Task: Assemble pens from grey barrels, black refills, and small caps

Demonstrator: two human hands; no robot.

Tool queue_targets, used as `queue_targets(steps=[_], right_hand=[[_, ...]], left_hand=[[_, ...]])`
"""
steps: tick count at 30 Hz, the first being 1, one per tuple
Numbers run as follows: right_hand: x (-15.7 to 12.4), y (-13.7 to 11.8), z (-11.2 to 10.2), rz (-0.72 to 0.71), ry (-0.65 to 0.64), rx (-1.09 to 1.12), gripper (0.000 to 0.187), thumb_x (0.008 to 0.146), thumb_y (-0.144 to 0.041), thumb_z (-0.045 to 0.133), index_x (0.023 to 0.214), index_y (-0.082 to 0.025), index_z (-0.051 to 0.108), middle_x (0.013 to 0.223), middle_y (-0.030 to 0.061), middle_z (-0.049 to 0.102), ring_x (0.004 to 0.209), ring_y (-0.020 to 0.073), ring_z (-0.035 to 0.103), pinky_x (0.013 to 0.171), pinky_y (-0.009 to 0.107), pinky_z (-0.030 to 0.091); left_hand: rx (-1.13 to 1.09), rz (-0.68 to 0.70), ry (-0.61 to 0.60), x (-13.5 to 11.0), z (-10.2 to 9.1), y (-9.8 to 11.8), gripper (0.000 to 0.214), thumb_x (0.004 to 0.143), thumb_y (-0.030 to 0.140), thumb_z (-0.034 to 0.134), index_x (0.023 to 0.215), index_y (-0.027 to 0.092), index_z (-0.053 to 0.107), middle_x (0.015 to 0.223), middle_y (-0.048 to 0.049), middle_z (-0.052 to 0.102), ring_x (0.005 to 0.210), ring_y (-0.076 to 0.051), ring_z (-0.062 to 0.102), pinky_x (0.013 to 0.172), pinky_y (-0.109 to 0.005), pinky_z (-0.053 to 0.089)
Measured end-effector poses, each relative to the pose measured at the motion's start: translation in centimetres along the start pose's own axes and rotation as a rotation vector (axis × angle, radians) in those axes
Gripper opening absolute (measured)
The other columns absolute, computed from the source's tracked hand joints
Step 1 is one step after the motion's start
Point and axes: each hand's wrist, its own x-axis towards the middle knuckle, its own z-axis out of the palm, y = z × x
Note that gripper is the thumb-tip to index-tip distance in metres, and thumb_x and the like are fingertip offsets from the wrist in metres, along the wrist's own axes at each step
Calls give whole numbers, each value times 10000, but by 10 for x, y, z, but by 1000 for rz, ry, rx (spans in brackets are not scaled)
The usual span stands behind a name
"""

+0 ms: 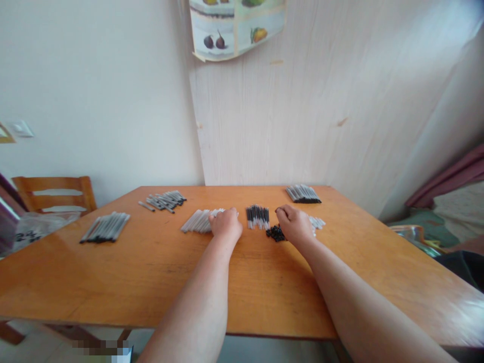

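My left hand [227,223] is closed at the right end of a row of whitish, translucent pen barrels [196,221]. Its fingertips are mostly hidden, so what they grip does not show. My right hand [295,224] is curled in a pinch above a pile of small black pen parts [275,233]. Something dark shows at its fingertips, too small to name. Between the hands lies a row of pen refills [257,217], dark at the far part and pale at the near end. Small clear-white pieces [317,222] lie partly hidden behind my right hand.
On the wooden table [264,282] are a neat row of black-ended pens [106,227] at the left, a loose heap of pens [164,200] behind, and another row [303,193] at the back right. A wooden chair [56,184] stands left; a wall closes off the back.
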Motion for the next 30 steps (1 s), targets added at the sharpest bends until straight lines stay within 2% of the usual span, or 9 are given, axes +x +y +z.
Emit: queue_targets(steps=[11, 30], right_hand=[[0, -1, 1, -7, -2, -11, 346, 892, -376, 386, 777, -218, 671, 740, 55, 675, 712, 173, 576, 575, 244, 279], [-1, -2, 0, -27, -13, 21, 344, 890, -373, 391, 809, -216, 686, 762, 52, 684, 741, 177, 594, 594, 243, 309]], left_hand=[[30, 82, -68, 1, 2, 1, 249, 821, 171, 454, 1007, 197, 617, 1007, -125, 684, 973, -250, 617, 841, -374, 379], [19, 68, -80, -1, 4, 5, 252, 819, 163, 441, 998, 194, 616, 969, -132, 694, 957, -261, 623, 851, -393, 371]])
